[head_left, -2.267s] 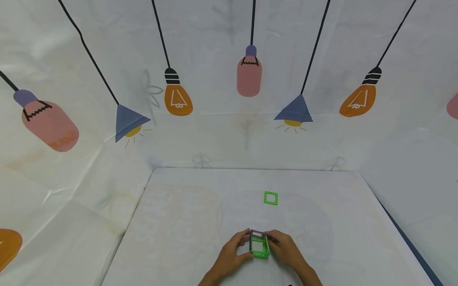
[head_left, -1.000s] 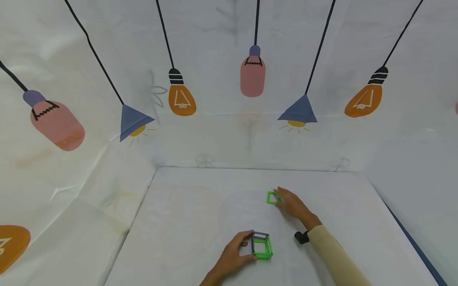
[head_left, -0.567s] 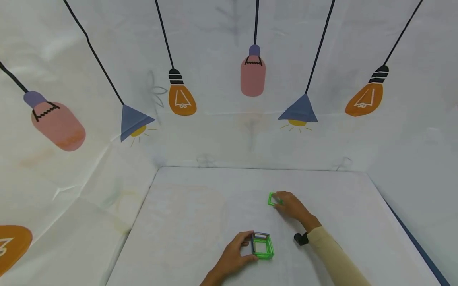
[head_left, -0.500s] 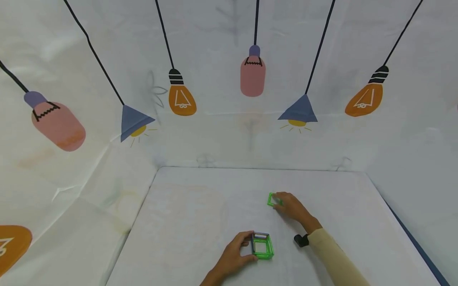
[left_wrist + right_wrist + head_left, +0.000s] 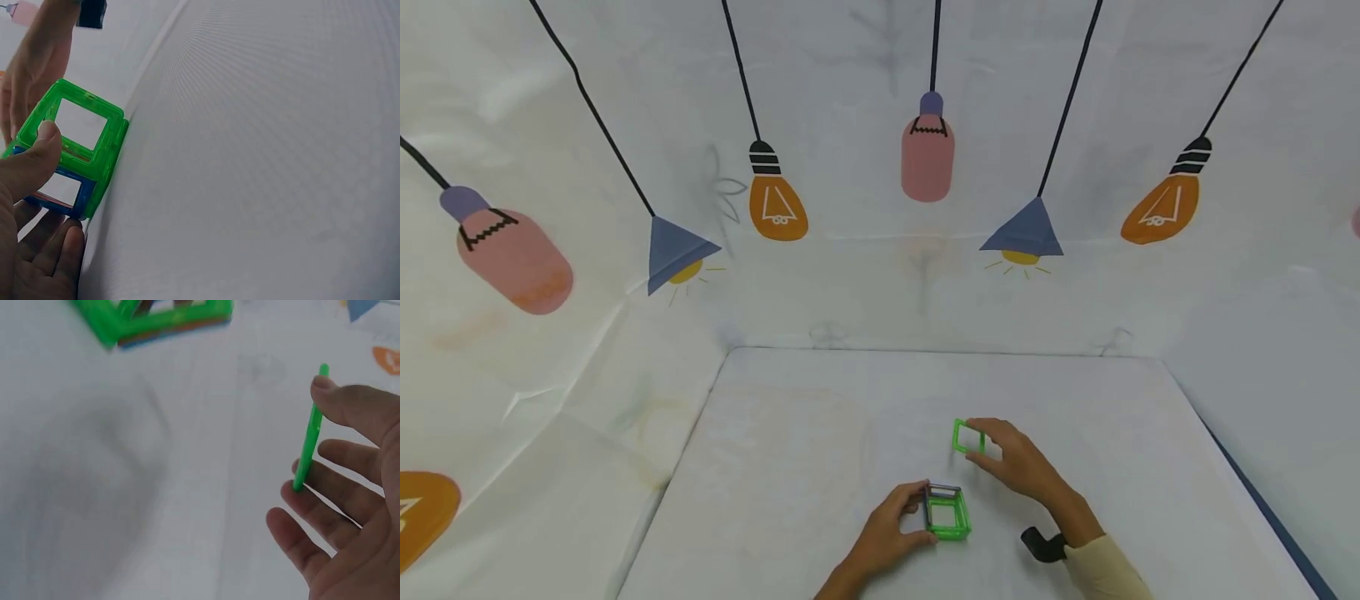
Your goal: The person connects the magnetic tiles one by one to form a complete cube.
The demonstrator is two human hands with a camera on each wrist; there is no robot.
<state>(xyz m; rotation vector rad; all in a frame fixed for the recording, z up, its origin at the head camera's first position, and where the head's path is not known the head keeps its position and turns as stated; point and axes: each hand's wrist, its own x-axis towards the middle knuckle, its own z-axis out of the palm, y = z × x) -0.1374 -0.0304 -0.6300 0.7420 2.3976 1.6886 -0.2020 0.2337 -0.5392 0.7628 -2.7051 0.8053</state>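
Observation:
A box of square magnetic tile frames, green with a blue side (image 5: pixel 87 192), stands on the white table. My left hand (image 5: pixel 883 533) grips it from the left, thumb on the near green side (image 5: pixel 94 100) and fingers on the blue side. My right hand (image 5: pixel 1018 462) pinches a single green square magnetic tile (image 5: pixel 957 436) between thumb and fingertips, behind and to the right of the box. In the right wrist view that tile (image 5: pixel 12 147) shows edge-on as a thin green bar (image 5: pixel 309 440), and the box (image 5: pixel 169 322) is blurred at the top.
The white table (image 5: pixel 820 450) reaches back to a white sheet wall (image 5: pixel 850 283) printed with hanging lamps. A black wrist strap piece (image 5: pixel 1043 546) shows by the right sleeve (image 5: pixel 1108 571).
My right hand left the box, reached to the green tile at the back, took hold of it and brought it up and back nearer the box. The left hand kept holding the box.

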